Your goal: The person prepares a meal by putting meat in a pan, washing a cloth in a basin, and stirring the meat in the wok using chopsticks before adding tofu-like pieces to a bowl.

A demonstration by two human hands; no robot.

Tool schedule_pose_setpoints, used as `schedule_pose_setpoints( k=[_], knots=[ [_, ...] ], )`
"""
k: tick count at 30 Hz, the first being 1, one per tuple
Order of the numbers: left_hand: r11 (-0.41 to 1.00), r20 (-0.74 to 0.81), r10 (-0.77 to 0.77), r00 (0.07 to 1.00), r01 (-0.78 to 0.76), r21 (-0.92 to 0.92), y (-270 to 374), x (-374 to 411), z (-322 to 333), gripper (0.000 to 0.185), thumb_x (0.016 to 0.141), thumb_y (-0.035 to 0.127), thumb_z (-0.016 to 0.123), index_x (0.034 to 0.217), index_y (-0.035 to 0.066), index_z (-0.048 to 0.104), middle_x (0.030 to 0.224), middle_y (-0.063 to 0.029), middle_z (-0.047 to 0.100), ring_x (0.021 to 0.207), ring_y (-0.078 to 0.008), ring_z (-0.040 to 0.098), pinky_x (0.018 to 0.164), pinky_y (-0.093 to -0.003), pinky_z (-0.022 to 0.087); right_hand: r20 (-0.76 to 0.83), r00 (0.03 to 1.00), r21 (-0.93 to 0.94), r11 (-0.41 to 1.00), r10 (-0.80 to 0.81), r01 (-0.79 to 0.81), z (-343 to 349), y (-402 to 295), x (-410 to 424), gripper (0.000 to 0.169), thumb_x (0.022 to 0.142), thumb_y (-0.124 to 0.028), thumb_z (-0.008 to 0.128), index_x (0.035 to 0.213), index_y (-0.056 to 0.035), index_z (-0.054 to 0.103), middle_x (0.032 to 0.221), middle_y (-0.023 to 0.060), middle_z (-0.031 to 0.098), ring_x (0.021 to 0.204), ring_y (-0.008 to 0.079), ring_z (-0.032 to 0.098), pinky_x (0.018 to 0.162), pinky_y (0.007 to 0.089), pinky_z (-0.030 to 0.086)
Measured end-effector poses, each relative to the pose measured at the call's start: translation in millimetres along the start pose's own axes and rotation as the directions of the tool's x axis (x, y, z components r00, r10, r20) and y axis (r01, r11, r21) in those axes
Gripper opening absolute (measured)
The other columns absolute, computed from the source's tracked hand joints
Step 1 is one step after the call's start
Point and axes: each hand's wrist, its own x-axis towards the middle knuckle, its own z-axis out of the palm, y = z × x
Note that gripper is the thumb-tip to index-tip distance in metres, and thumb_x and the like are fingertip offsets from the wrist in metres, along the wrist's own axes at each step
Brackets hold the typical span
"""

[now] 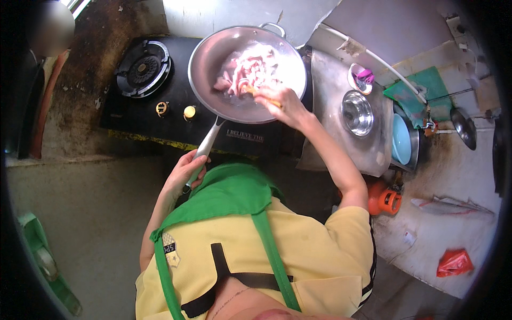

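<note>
My left hand (pixel 190 167) grips the long metal handle (pixel 209 138) of a wide steel wok (pixel 206 72). The wok rests over the right side of a black gas stove and hides what is beneath it. Pale pink strips of raw-looking meat (pixel 251 69) lie heaped in the wok, some washed out by glare. Above the wok's right side, my right hand (pixel 285 105) is closed around a yellowish wooden utensil (pixel 267 97). Its far end reaches into the meat, and its exact shape is partly hidden by my fingers.
Left of the wok, the stove (pixel 160 126) has a bare burner (pixel 142 68) and two gold knobs. A metal counter (pixel 326 140) at right holds a steel bowl (pixel 357 113) and a small bowl (pixel 354 76) with a purple item. Beyond are a blue basin (pixel 401 138) and an orange gas cylinder (pixel 386 200).
</note>
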Motion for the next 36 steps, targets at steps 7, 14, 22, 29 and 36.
schedule_pose_setpoints(
  k=[7,14,22,29,36],
  knots=[
    [1.0,0.006,-0.005,1.0,0.005,0.002,-0.9,-0.2,-2.6,0.029,0.091,0.031,0.057,0.096,0.003,0.05,0.056,-0.0013,0.045,0.037,-0.0083,0.036,0.034,-0.0211,0.029,-0.05,0.998,0.079,0.996,0.046,-0.042,-10.3,-20.4,-6.2,0.019,0.082,-0.01,0.061,0.099,-0.0049,0.068,0.083,0.0127,0.068,0.073,0.0221,0.065,0.066,0.032,0.049],
    [1.0,0.022,-0.003,1.0,0.003,-0.001,-1.9,3.1,-3.4,0.028,0.091,0.03,0.057,0.096,0.003,0.05,0.057,-0.0013,0.045,0.037,-0.008,0.036,0.034,-0.0208,0.029,-0.077,0.8,0.57,0.685,0.595,-0.455,-59.1,60.7,10.5,0.023,0.088,-0.025,0.063,0.092,-0.0025,0.068,0.083,0.0056,0.067,0.07,0.0087,0.062,0.06,0.0211,0.052],
    [1.0,0.005,-0.025,1.0,0.025,0.009,2.1,2.1,-1.0,0.029,0.09,0.031,0.057,0.095,0.003,0.051,0.058,-0.0007,0.045,0.038,-0.0069,0.037,0.034,-0.0203,0.028,-0.05,0.482,0.834,0.302,0.875,-0.462,-7.6,143.6,15.5,0.018,0.084,-0.016,0.063,0.09,0.0016,0.063,0.084,0.0144,0.066,0.069,0.024,0.066,0.062,0.0354,0.057],
    [1.0,0.018,-0.024,1.0,0.025,-0.004,2.8,-0.3,-1.2,0.029,0.09,0.032,0.057,0.095,0.004,0.051,0.058,-0.0007,0.046,0.038,-0.0074,0.038,0.033,-0.0203,0.028,0.039,0.732,0.865,0.343,0.68,-0.365,12.9,104.7,55.5,0.022,0.087,-0.016,0.062,0.097,0.0028,0.064,0.083,0.0117,0.067,0.065,0.0184,0.066,0.061,0.0296,0.057],
    [1.0,0.003,-0.02,1.0,0.02,-0.006,1.6,-0.8,-2.3,0.03,0.09,0.032,0.057,0.096,0.004,0.051,0.058,-0.001,0.046,0.038,-0.0076,0.038,0.033,-0.0205,0.028,-0.01,0.864,0.744,0.581,0.503,-0.33,3.1,72.9,53.4,0.012,0.086,-0.009,0.062,0.087,0.0033,0.065,0.076,0.0097,0.066,0.058,0.0131,0.063,0.053,0.0237,0.052]
  ],
)
